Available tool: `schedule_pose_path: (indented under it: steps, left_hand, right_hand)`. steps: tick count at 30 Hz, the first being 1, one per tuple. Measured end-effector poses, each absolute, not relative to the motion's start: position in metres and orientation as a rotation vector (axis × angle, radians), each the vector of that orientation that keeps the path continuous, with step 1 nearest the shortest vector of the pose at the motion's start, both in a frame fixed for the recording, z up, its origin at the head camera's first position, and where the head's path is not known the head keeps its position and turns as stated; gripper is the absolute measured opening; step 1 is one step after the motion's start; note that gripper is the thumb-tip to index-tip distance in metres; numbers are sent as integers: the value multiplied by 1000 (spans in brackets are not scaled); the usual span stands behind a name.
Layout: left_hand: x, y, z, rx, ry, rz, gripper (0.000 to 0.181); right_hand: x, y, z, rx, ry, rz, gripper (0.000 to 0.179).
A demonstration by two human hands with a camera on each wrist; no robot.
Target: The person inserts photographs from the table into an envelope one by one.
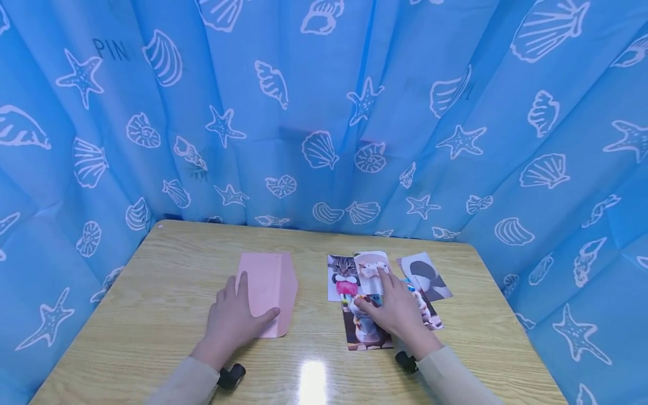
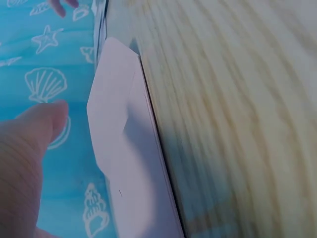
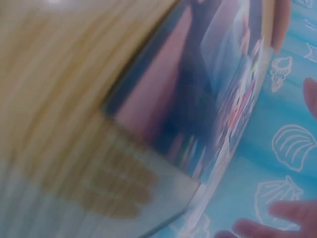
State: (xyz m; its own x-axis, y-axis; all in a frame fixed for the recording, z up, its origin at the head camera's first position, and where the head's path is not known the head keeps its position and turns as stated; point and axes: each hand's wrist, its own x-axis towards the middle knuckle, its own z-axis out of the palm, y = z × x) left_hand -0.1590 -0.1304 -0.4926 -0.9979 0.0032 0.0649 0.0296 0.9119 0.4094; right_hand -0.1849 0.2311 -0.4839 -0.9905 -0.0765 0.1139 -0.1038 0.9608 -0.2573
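A pink envelope (image 1: 286, 292) with its flap side to the right lies on the table under my left hand (image 1: 230, 323). The fingers and thumb of that hand are spread over its left and lower part. In the left wrist view the envelope (image 2: 116, 109) lies beyond my thumb (image 2: 29, 144). Over a group of photo cards my right hand (image 1: 400, 312) reaches with loosely spread fingers. Its fingertips overlap a card with a white animal (image 1: 367, 281). Beside it are a cat card (image 1: 345, 275) and a card with cups (image 1: 367, 332). The hand partly covers the cards below.
A grey and white card (image 1: 427, 275) lies at the far right of the group. The wooden table (image 1: 167, 292) is bordered at the back and sides by a blue curtain (image 1: 324, 112) with shell prints. Each wrist carries a black camera (image 1: 232, 376).
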Motion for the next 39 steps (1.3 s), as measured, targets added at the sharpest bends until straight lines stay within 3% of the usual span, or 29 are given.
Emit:
schedule_pose_path:
  steps: [12,33,39]
  left_hand:
    - [-163,-121,-496,31,-3109,-549,132]
    - [-171,-121,-499,-108,-3111,-551,118]
    - [-176,-129,-493,-21,-3173,-519,122]
  right_hand:
    - [-181,225,-481,-167,-3106,923,100]
    - [-186,223,-488,-231,-3113,950,93]
    - [-188,224,-491,-251,-3127,942,91]
